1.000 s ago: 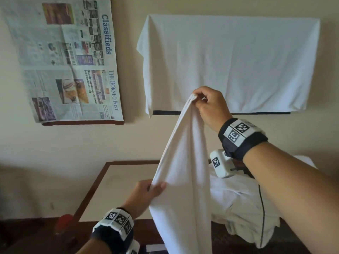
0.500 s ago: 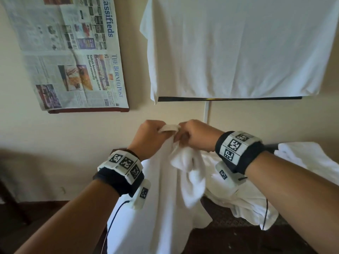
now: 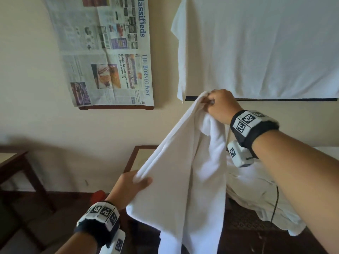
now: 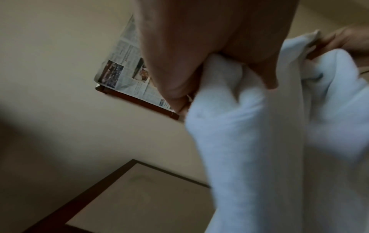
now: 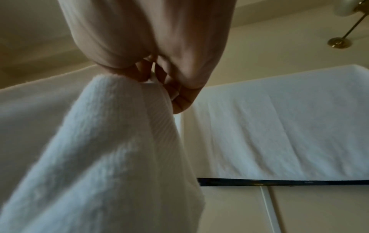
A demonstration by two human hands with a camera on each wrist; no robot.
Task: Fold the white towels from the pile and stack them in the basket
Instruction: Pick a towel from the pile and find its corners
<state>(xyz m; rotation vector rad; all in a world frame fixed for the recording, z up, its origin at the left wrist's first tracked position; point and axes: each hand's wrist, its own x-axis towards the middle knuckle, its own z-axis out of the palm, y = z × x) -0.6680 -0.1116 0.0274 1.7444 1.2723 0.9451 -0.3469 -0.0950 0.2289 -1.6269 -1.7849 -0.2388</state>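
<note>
A white towel (image 3: 185, 180) hangs in the air in front of me, doubled over lengthwise. My right hand (image 3: 218, 105) pinches its top corners high up, near the wall; the right wrist view shows the towel (image 5: 111, 141) bunched between thumb and fingers of that hand (image 5: 159, 78). My left hand (image 3: 134, 184) grips the towel's left edge lower down, thumb on the near side; the left wrist view shows that hand (image 4: 199, 78) curled round the towel (image 4: 249, 141). The pile of white towels (image 3: 260, 195) lies to the right behind my right forearm. No basket is in view.
A wood-framed table (image 3: 139, 158) stands against the wall behind the towel. A newspaper (image 3: 108, 52) and a white cloth over a dark bar (image 3: 256, 48) hang on the wall. Another table (image 3: 16, 162) shows at the far left, a red object (image 3: 98, 196) near my left wrist.
Half a second ago both hands were together at the towel's top. Now the left hand has slid down and left along the edge, while the right hand has risen with the top corners.
</note>
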